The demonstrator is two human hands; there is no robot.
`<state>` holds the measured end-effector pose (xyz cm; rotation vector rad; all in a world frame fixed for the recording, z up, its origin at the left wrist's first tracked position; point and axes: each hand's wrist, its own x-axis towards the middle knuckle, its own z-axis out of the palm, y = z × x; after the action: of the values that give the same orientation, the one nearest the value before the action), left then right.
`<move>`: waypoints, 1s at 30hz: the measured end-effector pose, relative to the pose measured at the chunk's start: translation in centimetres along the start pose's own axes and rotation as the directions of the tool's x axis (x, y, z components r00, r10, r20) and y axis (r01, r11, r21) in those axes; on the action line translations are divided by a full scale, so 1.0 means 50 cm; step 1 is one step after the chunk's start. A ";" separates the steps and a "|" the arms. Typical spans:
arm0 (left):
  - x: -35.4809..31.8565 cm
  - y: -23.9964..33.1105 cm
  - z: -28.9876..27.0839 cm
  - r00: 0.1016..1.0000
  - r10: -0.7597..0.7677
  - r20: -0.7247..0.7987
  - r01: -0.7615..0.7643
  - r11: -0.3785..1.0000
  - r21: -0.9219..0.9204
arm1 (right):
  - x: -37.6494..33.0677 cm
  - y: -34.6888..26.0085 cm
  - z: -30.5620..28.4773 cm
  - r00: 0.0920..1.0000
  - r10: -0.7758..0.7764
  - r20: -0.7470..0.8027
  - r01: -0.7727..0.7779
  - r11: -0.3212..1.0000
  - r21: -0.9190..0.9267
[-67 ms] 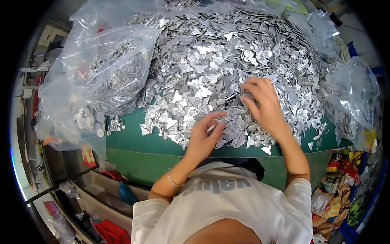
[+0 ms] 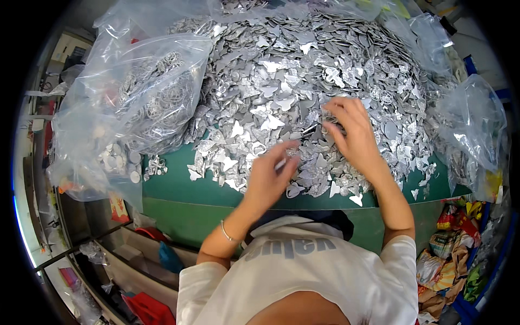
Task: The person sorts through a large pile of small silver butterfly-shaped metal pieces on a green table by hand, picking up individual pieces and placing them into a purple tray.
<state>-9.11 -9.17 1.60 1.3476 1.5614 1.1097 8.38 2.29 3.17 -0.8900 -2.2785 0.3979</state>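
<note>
Both hands, left hand point(image 2: 268, 176) and right hand point(image 2: 352, 130), pinch silver foil cut-outs point(image 2: 271, 103) mid-frame; the heap looks largely unsorted, bags point(image 2: 135, 97) upper left part-filled.

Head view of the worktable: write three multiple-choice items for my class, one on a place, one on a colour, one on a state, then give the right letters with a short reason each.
1. Where does the big clear plastic bag of silver parts lie?
A. to the left of the pile
B. on the floor
C. on the person's lap

2. What colour is the table top under the silver pieces?
A. red
B. green
C. white

3. How do the left hand and right hand stand?
A. both resting on the lap
B. both inside a bag
C. both on the near part of the pile

Key: 1 A, the bag sits at the pile's left edge on the table. 2 B, bare green shows along the near edge. 3 C, both hands lie over the flat silver shapes, fingers bent among them.
</note>
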 end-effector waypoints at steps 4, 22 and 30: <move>0.128 0.024 -0.028 0.979 0.196 -0.056 -0.133 0.821 0.556 | 0.032 0.010 0.025 0.992 0.026 0.120 -0.022 0.999 -0.038; 0.121 -0.019 -0.081 0.944 0.328 0.019 -0.314 0.883 0.348 | 0.100 0.044 0.041 0.970 0.077 0.232 -0.094 0.994 0.064; 0.127 -0.045 -0.080 0.948 0.243 -0.207 -0.196 0.955 0.222 | 0.103 0.033 0.059 0.980 -0.013 0.201 0.037 0.992 -0.119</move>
<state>-14.41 -3.52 0.62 1.6054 1.7600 1.3149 4.34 6.93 2.55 -0.9161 -2.5186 0.3534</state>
